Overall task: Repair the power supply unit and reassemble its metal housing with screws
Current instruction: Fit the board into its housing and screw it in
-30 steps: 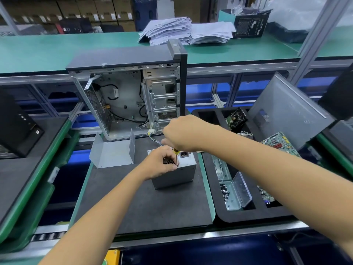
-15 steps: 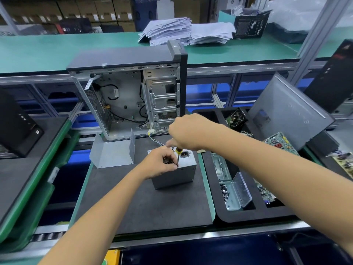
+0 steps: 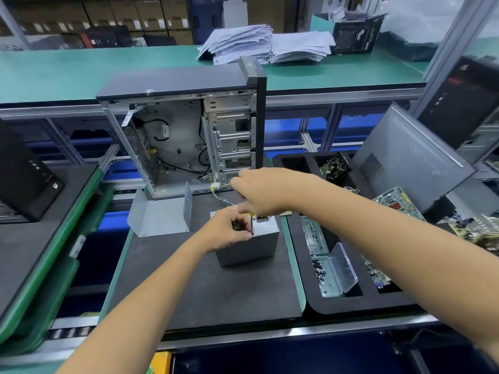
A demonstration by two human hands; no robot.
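The power supply unit (image 3: 248,242) is a small grey sheet-metal box standing on the dark worktop (image 3: 205,290), directly under both hands. The left hand (image 3: 229,233) grips its near top edge, fingers (image 3: 244,234) curled over the vented face to steady it. The right hand (image 3: 259,193) hovers just above, closed around a screwdriver (image 3: 251,221) whose yellow collar and thin shaft drop to the box top right beside the left fingertips. The box looks rigid, fairly heavy for its size and smooth-sided, so it should slide on the mat unless held; its flat side walls are the safest grip, away from sharp folded edges and the trailing wires (image 3: 222,198) beyond the fingers. Any screw at the tip is too small to make out.
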